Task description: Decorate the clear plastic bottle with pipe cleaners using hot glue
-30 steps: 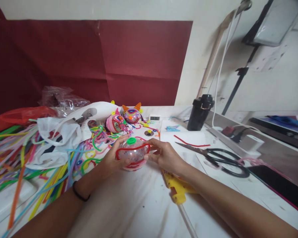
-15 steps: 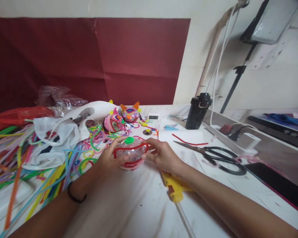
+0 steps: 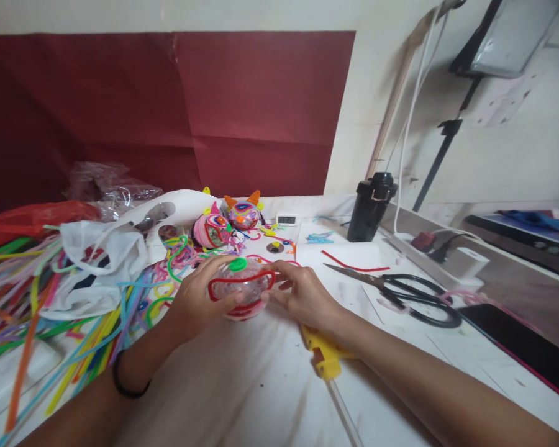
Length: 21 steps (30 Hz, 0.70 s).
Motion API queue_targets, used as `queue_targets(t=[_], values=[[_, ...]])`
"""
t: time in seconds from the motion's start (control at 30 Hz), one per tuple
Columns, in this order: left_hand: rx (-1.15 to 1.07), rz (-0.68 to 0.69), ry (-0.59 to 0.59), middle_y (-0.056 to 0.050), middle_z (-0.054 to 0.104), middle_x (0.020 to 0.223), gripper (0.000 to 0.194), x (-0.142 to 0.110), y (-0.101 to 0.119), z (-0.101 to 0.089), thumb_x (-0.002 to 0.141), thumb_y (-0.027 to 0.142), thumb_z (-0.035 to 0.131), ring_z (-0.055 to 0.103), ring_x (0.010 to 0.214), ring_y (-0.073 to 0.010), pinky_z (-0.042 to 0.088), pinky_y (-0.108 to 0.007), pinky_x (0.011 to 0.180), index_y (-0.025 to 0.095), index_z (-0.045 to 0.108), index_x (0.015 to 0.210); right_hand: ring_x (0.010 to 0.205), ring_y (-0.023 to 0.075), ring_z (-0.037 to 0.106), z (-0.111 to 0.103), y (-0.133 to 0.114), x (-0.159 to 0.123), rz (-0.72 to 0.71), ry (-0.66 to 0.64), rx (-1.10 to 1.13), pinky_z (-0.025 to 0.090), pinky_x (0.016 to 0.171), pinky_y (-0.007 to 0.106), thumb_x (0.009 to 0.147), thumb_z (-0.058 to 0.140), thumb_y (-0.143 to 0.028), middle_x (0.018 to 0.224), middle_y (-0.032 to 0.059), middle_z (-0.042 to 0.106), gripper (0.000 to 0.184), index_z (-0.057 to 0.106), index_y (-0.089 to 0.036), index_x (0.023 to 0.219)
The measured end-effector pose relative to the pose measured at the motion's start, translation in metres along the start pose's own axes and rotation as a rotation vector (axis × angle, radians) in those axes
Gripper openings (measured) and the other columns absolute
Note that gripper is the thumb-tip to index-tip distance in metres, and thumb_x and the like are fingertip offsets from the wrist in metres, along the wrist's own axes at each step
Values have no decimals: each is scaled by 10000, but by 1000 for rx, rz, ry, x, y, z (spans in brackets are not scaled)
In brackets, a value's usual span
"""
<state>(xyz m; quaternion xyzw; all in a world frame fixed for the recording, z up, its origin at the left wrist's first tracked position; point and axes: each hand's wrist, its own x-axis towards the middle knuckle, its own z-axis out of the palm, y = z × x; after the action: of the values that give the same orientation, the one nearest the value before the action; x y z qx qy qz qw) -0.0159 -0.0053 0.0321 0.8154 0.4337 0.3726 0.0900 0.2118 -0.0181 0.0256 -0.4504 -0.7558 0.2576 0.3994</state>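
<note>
Between my hands is a clear plastic ball point(image 3: 251, 286) with a green cap on top, pink at its base and a red pipe cleaner point(image 3: 235, 279) looped across its front. My left hand point(image 3: 199, 298) wraps the ball's left side, thumb across the front. My right hand point(image 3: 302, 292) pinches the red pipe cleaner at the ball's right edge. Under my right forearm lies a yellow glue gun point(image 3: 325, 360) with a clear glue stick poking out. Behind the ball stand two decorated balls, a pink one point(image 3: 210, 231) and one with orange ears point(image 3: 243, 214).
Pipe cleaners point(image 3: 97, 335) in many colours heap up at left with a white cloth-like bag point(image 3: 97, 267). Scissors point(image 3: 400, 292), a red pipe cleaner strip point(image 3: 354, 263) and a phone point(image 3: 522, 341) lie at right. A black bottle point(image 3: 371, 208) and a small timer point(image 3: 286, 219) stand behind.
My left hand has shifted its hold, its thumb now further along the ball's front. The ball has turned or tilted slightly, and the view has drifted a little.
</note>
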Motion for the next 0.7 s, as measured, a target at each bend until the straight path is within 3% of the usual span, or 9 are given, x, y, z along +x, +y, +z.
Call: queue_targets(t=[0.2, 0.43, 0.7], values=[[114, 118, 62, -127, 643, 1263, 553, -6, 12, 9, 780, 533, 664, 582, 1197, -334, 435, -475, 1051, 200, 588, 1216, 944, 238, 708, 4, -1, -2, -17, 23, -21, 563, 765, 350, 774, 736, -205, 1012, 65, 748, 330, 651, -230, 1091], [196, 93, 142, -143, 624, 1276, 649, -11, 9, 22, 697, 547, 760, 574, 1206, -358, 451, -480, 1037, 200, 552, 1204, 875, 243, 725, 9, -3, -6, -35, 90, -92, 554, 741, 349, 742, 782, -216, 994, 62, 757, 379, 649, -232, 1097], [206, 143, 161, -122, 658, 1176, 520, -9, 19, 21, 747, 463, 720, 611, 1151, -328, 500, -445, 978, 201, 534, 1156, 822, 237, 727, 7, -3, -6, -23, 84, -86, 552, 734, 343, 737, 792, -205, 986, 79, 757, 361, 672, -199, 1077]])
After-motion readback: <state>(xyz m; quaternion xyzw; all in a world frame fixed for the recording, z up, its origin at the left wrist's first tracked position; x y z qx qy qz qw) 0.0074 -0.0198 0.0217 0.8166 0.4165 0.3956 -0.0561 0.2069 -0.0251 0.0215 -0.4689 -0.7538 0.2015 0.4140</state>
